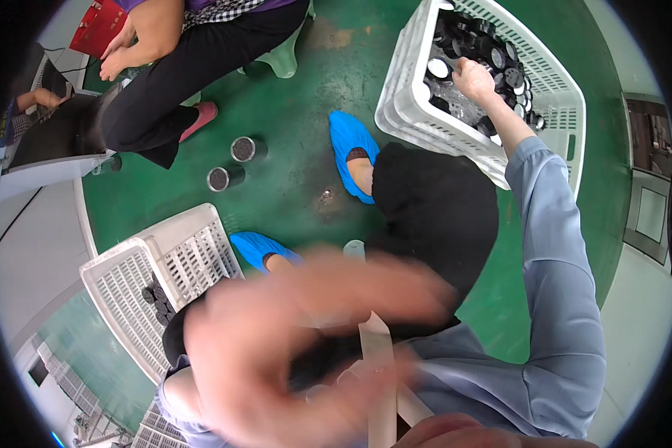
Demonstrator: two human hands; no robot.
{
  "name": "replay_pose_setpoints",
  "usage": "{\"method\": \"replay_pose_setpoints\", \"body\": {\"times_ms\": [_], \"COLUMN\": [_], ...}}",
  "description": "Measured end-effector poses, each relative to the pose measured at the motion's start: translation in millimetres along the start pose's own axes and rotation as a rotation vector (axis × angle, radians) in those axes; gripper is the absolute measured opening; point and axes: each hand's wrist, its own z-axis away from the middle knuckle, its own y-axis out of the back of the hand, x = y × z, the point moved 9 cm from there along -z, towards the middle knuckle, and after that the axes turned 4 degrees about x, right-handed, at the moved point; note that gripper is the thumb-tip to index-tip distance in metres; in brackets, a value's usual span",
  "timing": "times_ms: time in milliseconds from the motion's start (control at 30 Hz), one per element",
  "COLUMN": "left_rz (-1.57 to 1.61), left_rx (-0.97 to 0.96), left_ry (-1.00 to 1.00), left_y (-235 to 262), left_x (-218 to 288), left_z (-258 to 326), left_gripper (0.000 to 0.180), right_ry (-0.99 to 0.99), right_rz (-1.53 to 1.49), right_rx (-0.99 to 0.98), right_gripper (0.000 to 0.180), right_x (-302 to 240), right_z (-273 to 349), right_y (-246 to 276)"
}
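Note:
At the upper right, my right hand (474,81) reaches into a white plastic crate (402,104). Its fingers are curled in among black round caps or lids (498,58), and what they hold is hidden. A round piece with a white face (439,69) lies beside the fingertips, with clear plastic (467,112) below the hand. My left hand (269,328) is large and smeared by motion over my lap. A wide gap shows between its thumb and fingers, with no held thing visible. A beige strap (378,358) hangs by its fingertips.
Two clear jars with dark contents (243,149) (219,178) stand on the green floor (299,119). Another white crate (131,272) with black pieces sits at the left. A seated person (194,75) works at the upper left beside a red box-like thing (97,28). Blue shoe covers (349,134) are on my feet.

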Motion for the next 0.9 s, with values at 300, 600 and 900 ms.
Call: {"method": "replay_pose_setpoints", "body": {"times_ms": [300, 600, 900], "left_rz": [-0.511, -0.455, -0.597], "left_rx": [0.920, 1.259, 1.249], "left_ry": [0.365, 0.639, 0.224], "left_y": [221, 227, 257], "left_x": [-378, -465, -457], "left_z": [13, 13, -20], "left_gripper": [0.035, 0.112, 0.107], "right_ry": [0.070, 0.106, 0.158], "right_rz": [0.195, 0.044, 0.098], "right_rx": [-0.189, -0.131, 0.012], "right_gripper": [0.082, 0.071, 0.064], "right_x": [-16, 23, 14], "right_z": [-30, -56, -35], "right_y": [-69, -116, -63]}}
